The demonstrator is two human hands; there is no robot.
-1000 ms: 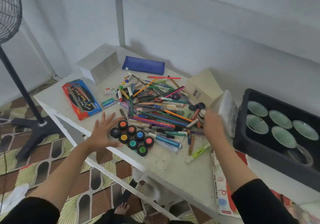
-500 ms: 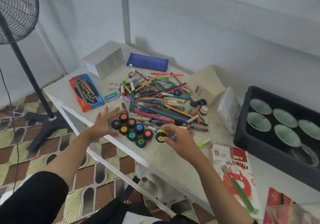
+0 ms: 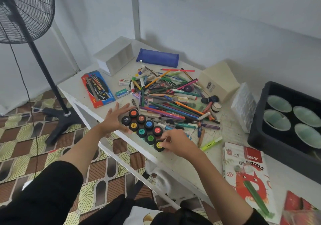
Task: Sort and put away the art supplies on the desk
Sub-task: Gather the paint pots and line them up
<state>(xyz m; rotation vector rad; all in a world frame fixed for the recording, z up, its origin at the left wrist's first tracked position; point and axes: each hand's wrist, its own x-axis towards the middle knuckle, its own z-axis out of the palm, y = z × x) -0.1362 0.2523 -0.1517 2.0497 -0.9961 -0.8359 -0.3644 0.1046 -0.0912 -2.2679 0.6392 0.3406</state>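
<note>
Black paint pots [image 3: 148,124] with coloured lids are clustered at the near edge of the white desk [image 3: 74,89]. The left hand [image 3: 116,118] is set, fingers spread, against the cluster's left end. The yellow-lidded pot [image 3: 159,145] at the near right end is pinched by the right hand [image 3: 177,142]. Just beyond, a messy pile of pens and pencils [image 3: 170,101] is spread out, with a blue pencil case [image 3: 158,59] farther back.

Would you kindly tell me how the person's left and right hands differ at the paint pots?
The left hand is spread with straight fingers beside the black-lidded pot; the right hand pinches the yellow-lidded pot. The left hand holds nothing; the right hand holds one pot. Both hands are at the same pot cluster.
</note>
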